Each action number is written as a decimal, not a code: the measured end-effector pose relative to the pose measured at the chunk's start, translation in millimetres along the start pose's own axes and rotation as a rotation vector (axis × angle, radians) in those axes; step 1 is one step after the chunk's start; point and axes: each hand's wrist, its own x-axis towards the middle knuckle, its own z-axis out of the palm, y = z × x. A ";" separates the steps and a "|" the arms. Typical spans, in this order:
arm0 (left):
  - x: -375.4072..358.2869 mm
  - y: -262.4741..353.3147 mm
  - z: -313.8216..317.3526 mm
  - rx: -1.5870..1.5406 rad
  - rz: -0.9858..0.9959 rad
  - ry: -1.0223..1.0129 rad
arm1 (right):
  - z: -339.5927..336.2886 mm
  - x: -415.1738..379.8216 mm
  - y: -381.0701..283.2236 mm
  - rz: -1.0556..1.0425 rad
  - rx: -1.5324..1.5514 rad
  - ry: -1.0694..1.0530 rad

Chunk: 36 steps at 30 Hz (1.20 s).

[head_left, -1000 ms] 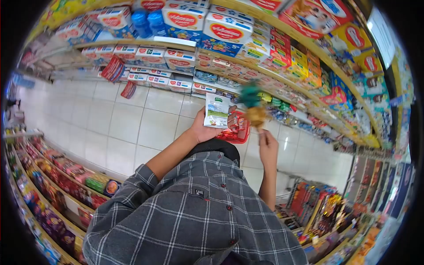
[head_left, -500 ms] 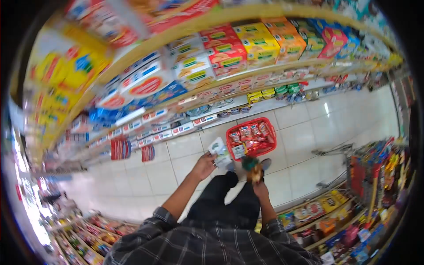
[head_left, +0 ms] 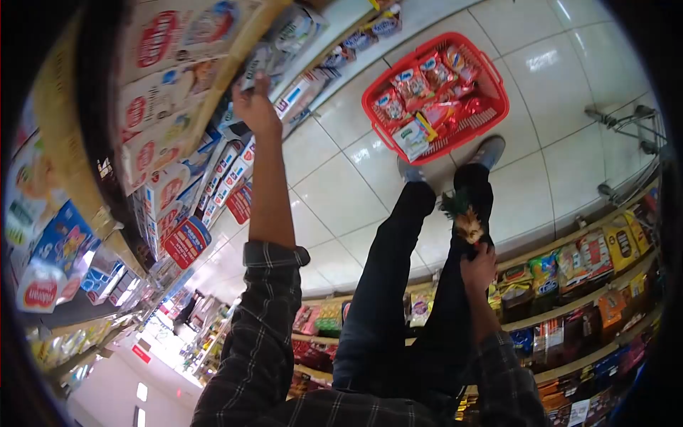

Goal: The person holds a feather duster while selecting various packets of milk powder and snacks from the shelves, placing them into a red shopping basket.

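Observation:
My left hand (head_left: 255, 110) reaches into a low shelf, its fingers against a white and grey pouch (head_left: 257, 65) among similar pouches (head_left: 295, 32). The fingers look closed on the pouch, though the shelf's shade partly hides them. By my right leg, my right hand (head_left: 478, 270) is closed round the dark handle of a small feather duster (head_left: 467, 222) with tan and green feathers. On the floor in front of my feet stands a red plastic basket (head_left: 496, 117). It holds several red packets (head_left: 413, 87) and a white pouch (head_left: 411, 139).
Shelves of boxed goods (head_left: 153, 107) rise close on my left. Red and blue tags (head_left: 186, 242) stick out from their edge. Behind my legs run racks of snack packets (head_left: 590, 256). A metal frame with casters (head_left: 629, 128) stands on the tiled floor at right.
My left hand has moved from above the floor to the shelf, with a white pouch. My view has turned and come closer to the shelf and basket. The duster stays in my right hand.

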 end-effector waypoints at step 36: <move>-14.8 -4.4 32.6 1.102 0.685 -0.315 | -11.1 20.5 9.5 0.051 0.091 -0.082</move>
